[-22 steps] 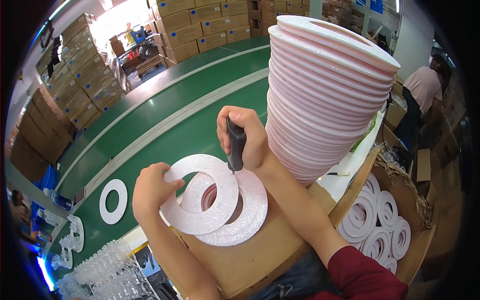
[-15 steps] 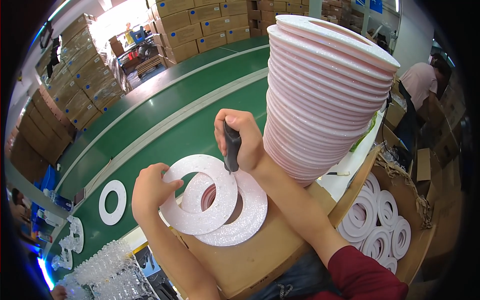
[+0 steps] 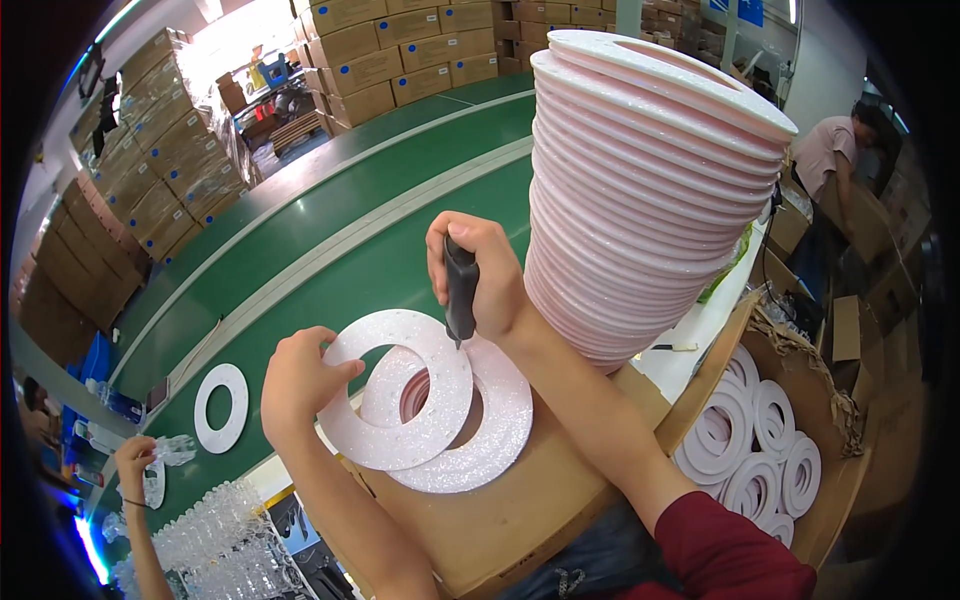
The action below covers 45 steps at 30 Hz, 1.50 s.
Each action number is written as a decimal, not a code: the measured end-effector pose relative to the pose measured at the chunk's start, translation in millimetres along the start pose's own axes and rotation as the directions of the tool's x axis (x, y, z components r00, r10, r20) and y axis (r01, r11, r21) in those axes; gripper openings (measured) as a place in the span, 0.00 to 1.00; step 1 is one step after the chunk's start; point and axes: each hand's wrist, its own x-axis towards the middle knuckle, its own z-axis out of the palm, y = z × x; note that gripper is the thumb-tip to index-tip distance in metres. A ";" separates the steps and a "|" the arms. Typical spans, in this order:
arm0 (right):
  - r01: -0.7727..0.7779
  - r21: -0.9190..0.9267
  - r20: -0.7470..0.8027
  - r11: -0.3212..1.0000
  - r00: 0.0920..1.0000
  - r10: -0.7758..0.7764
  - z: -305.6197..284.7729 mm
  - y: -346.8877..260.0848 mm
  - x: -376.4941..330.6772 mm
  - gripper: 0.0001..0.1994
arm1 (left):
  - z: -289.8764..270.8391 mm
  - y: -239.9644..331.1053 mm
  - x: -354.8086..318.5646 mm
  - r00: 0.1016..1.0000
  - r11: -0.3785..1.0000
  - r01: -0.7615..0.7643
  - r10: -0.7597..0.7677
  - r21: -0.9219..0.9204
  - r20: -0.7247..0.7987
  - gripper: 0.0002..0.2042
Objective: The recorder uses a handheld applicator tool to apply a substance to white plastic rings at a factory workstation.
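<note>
A flat white glittery ring [image 3: 447, 375] is pinched between the thumb and fingers of my left hand [image 3: 303, 380] at its left edge. In the fist of my right hand [image 3: 485, 265] is a tool with a dark grey handle [image 3: 461, 290] and a thin tip. That tip meets or nearly meets the ring's upper right edge; actual contact is hard to make out. Beneath the held ring lies a second white ring [image 3: 510, 430], partly covered, with smaller pinkish rings showing through the openings. They rest over a cardboard box top [image 3: 520, 510] in front of me.
A tall stack of pinkish-white rings [image 3: 640, 200] rises close on the right. An open carton [image 3: 690, 420] beside it contains several smaller rings. One ring [image 3: 221, 408] lies on the green conveyor [image 3: 350, 270]. At lower left, another person's hand [image 3: 135, 455] is near clear plastic parts [image 3: 220, 530].
Another person's arm has come in at lower left among the clear plastic parts. The co-worker at far right has shifted posture. My hands, the tool and the ring have barely moved.
</note>
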 end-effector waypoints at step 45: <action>0.014 0.177 0.057 0.984 0.998 -0.025 0.2 10.0 -3.6 0.18 | 7.9 21.0 1.7 0.978 0.993 -0.118 0.119 -0.015 0.171 0.29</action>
